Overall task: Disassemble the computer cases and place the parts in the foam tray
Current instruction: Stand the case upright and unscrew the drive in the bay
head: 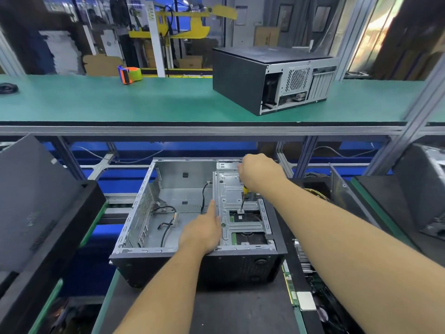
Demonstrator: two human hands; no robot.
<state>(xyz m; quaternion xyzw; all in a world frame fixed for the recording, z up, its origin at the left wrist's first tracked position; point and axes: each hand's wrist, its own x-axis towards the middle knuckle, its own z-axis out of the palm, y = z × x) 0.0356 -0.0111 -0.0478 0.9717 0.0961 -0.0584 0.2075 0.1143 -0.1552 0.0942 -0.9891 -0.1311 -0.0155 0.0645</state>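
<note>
An open computer case lies on its side on the lower bench, silver inside with a black front. Loose black cables lie on its floor. A silver drive bracket fills its right half. My right hand grips a yellow-handled screwdriver held upright, its tip on a screw point of the bracket. My left hand rests flat with straight fingers on the bracket's left edge.
A second, closed black case stands on the green upper shelf, with a tape dispenser to its left. Black panels lean at the left. Boards and parts lie to the right of the open case.
</note>
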